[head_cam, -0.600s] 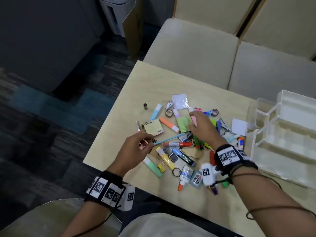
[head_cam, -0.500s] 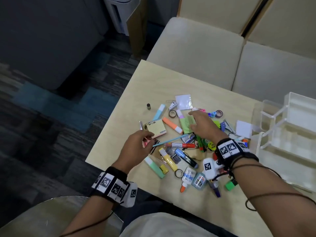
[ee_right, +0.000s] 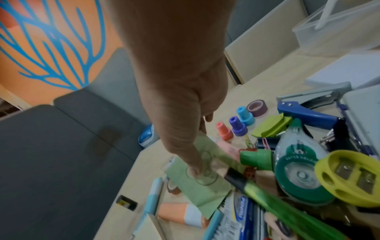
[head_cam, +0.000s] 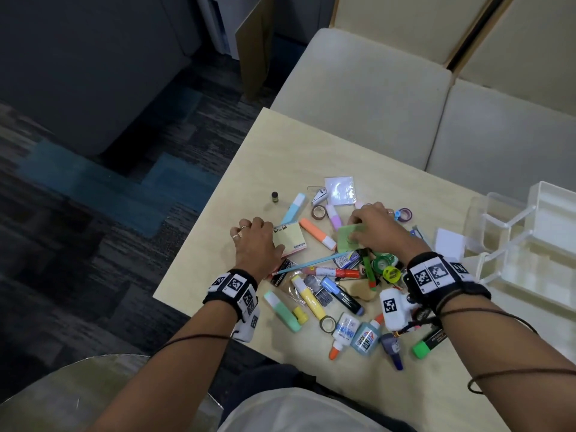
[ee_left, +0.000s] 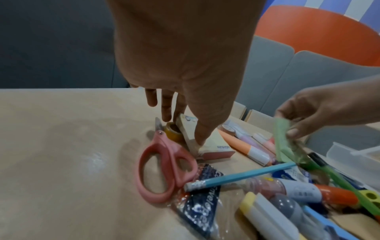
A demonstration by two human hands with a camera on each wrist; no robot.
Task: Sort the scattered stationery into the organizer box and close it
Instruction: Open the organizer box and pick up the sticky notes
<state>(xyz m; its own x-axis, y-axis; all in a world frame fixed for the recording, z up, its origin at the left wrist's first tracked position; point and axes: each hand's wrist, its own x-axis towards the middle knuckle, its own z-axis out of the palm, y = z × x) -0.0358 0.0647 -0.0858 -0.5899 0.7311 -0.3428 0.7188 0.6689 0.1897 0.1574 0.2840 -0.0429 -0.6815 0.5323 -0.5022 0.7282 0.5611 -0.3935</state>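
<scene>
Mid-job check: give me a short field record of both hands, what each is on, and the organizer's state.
left hand: grips the yellow sticky-note pad at its edge, thumb and fingers either side
right hand: pinches the green sticky-note pad, tilted up off the pile
pink scissors: flat on table beside left hand
organizer box: open, at the table's right, compartments look empty
pile: still scattered on table

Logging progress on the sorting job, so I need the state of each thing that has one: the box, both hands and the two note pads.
organizer box: open, trays look empty
left hand: gripping the yellow sticky pad
yellow sticky pad: tilted up on one edge, still touching the table
right hand: pinching the green sticky pad
green sticky pad: lifted at one end
pink scissors: closed, lying flat
</scene>
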